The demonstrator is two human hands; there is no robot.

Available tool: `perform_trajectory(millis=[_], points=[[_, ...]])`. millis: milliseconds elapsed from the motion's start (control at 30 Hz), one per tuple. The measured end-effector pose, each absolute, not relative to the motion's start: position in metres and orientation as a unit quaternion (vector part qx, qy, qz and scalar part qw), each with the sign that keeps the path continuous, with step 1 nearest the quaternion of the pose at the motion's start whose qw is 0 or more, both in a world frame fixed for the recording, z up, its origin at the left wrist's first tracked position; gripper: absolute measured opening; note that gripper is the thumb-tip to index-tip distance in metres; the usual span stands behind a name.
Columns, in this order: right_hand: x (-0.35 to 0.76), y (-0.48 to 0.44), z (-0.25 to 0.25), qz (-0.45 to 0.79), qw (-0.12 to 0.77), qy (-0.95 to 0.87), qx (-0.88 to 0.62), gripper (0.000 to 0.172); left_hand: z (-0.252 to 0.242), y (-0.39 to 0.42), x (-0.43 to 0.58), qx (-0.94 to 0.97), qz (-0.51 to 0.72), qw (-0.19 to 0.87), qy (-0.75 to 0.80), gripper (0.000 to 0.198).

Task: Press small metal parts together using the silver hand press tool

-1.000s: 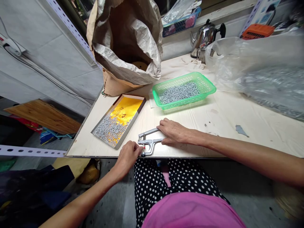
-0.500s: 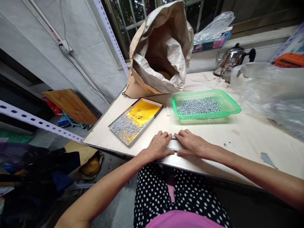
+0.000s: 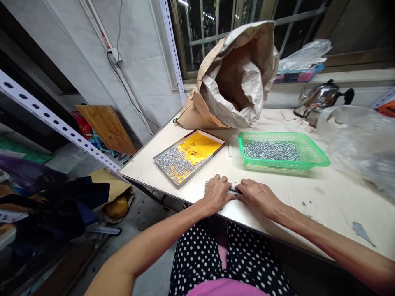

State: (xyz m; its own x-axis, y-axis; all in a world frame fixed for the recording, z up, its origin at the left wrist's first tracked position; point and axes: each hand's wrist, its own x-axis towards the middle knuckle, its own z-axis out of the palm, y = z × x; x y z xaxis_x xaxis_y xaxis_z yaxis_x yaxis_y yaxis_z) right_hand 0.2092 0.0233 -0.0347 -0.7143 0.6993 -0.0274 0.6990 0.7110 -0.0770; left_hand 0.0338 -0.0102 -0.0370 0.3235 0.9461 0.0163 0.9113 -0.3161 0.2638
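Note:
Close to the table's front edge, both hands are closed on a pair of slim metal strips [image 3: 232, 190] lying close together. My left hand [image 3: 217, 194] grips their left end, thumb toward me and fingers on the far side. Facing it, my right hand [image 3: 257, 198] pinches the right end. Most of the strips is hidden under the fingers. Beyond my left hand lies a shallow tray [image 3: 202, 166] with a yellow bottom, its near-left part covered in small metal pins [image 3: 173, 164]. A green plastic basket [image 3: 284, 165] beyond my right hand holds many more pins [image 3: 271, 151].
A large open paper bag [image 3: 203, 109] stands at the back of the table [image 3: 284, 185]. Along the right are a metal kettle [image 3: 321, 98] and a clear plastic bag [image 3: 354, 131]. A perforated metal upright [image 3: 61, 119] and a wooden board [image 3: 106, 127] are at left.
The two metal strips, apart and parallel before, are now close together between my hands. My hands have drawn in around them. The whole view has shifted, so things appear farther right and lower.

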Motion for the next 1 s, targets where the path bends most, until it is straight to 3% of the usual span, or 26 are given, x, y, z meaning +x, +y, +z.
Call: perform_trajectory(millis=[67,167,267,400,700,1000], points=[[0.213,0.023,-0.037,0.034,0.038,-0.931,-0.363,0.022,-0.039,-0.012,0.032,0.797,0.108,0.093,0.588,0.042],[0.224,0.012,-0.042,0.022,0.120,-0.927,-0.354,0.050,-0.040,-0.021,0.026,0.785,0.199,0.071,0.582,0.060],[0.240,-0.015,-0.048,0.007,0.161,-0.921,-0.355,0.067,-0.039,-0.035,0.013,0.757,0.320,0.065,0.565,0.042],[0.254,-0.051,-0.062,0.009,0.134,-0.926,-0.352,0.070,-0.045,-0.049,-0.014,0.712,0.397,0.076,0.574,0.030],[0.249,-0.051,-0.073,0.061,0.069,-0.929,-0.358,0.077,-0.080,-0.057,-0.051,0.721,0.381,0.004,0.579,0.024],[0.244,-0.056,-0.077,0.099,0.051,-0.907,-0.407,0.077,-0.081,-0.054,-0.057,0.782,0.341,0.001,0.522,0.039]])
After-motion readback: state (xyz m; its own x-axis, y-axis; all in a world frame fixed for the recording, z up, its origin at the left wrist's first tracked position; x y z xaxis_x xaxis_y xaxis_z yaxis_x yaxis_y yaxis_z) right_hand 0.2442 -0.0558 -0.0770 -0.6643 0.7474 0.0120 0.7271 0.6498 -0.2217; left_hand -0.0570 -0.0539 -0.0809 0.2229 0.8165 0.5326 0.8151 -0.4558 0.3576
